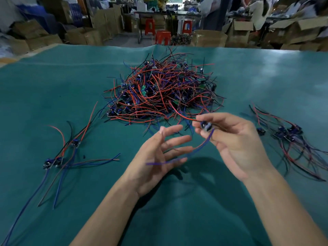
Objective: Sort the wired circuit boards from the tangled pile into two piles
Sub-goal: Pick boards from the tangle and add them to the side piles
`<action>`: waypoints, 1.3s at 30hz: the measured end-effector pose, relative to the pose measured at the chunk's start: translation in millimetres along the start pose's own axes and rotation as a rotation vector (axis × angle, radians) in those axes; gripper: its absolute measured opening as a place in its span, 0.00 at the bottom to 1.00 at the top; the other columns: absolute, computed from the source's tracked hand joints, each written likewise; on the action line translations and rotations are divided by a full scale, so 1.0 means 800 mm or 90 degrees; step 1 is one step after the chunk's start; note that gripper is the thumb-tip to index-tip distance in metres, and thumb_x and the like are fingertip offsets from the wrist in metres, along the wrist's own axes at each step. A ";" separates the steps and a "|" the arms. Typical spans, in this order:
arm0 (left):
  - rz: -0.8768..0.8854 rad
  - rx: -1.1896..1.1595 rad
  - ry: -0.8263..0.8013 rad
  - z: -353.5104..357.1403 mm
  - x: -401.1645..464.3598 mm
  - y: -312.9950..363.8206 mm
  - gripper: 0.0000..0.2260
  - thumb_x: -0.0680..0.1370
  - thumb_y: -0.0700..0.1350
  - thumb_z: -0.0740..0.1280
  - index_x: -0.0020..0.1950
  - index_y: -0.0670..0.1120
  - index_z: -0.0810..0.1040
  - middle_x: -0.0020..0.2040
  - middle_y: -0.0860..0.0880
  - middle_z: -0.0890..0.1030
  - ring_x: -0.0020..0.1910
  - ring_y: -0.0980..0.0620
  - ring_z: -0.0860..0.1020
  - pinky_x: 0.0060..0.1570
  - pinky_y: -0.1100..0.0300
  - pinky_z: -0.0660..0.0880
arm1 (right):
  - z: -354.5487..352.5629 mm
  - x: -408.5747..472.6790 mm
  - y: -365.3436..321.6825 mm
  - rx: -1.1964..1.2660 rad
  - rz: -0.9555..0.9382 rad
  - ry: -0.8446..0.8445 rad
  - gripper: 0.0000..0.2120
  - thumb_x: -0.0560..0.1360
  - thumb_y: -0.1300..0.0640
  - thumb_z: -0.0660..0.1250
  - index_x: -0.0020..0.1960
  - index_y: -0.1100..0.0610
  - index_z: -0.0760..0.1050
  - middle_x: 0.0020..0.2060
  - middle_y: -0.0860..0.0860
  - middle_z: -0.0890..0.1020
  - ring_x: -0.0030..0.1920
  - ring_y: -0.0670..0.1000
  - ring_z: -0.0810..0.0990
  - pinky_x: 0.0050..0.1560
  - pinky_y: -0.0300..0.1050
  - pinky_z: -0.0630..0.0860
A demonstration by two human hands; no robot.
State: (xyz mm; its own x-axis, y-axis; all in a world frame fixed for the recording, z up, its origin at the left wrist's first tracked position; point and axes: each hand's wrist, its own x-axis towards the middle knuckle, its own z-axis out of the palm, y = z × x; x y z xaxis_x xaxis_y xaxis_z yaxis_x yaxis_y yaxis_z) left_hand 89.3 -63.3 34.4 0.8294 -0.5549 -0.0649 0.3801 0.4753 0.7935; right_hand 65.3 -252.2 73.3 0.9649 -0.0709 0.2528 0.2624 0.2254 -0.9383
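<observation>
Right hand (230, 139) pinching a small blurry board (206, 126) near the big tangled pile (163, 91), its wires (177, 159) crossing the wide, blurry left hand (159, 157), small piles left (67, 153) and right (291, 137) on the green bench (53, 86)

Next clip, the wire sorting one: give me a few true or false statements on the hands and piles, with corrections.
1. The right hand pinches a wired board. True.
2. The left hand grips a board. False: its fingers are spread and hold none.
3. The tangled pile lies beyond both hands. True.
4. Only one sorted pile exists. False: there is a left pile and a right pile.
5. The table cover is red. False: it is green.
</observation>
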 end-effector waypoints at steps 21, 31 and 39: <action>0.198 0.324 0.129 0.012 -0.002 -0.029 0.10 0.74 0.48 0.70 0.47 0.41 0.80 0.41 0.44 0.84 0.39 0.51 0.80 0.33 0.61 0.77 | 0.036 -0.015 0.046 0.211 0.230 0.056 0.13 0.73 0.67 0.69 0.56 0.63 0.82 0.48 0.57 0.84 0.41 0.50 0.83 0.36 0.42 0.80; 0.123 0.242 0.095 0.008 -0.003 -0.024 0.04 0.74 0.43 0.72 0.42 0.49 0.78 0.37 0.44 0.83 0.33 0.49 0.79 0.33 0.63 0.75 | 0.014 -0.005 0.036 0.063 0.255 -0.040 0.06 0.72 0.66 0.70 0.45 0.63 0.86 0.36 0.58 0.83 0.34 0.52 0.80 0.36 0.43 0.79; 0.079 0.273 0.098 0.005 -0.002 -0.024 0.07 0.72 0.50 0.73 0.41 0.46 0.83 0.37 0.44 0.83 0.30 0.52 0.79 0.29 0.65 0.74 | -0.004 -0.004 0.038 -0.001 0.253 -0.075 0.08 0.66 0.60 0.75 0.44 0.60 0.87 0.40 0.59 0.86 0.38 0.54 0.84 0.45 0.43 0.82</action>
State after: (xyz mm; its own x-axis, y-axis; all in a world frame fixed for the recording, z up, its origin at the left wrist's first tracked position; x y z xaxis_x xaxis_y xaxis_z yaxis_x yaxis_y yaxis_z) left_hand 79.4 -74.3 22.0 0.9210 -0.3893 -0.0172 0.0977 0.1880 0.9773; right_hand 70.0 -247.9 43.1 0.9856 0.1330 -0.1045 -0.1312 0.2120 -0.9684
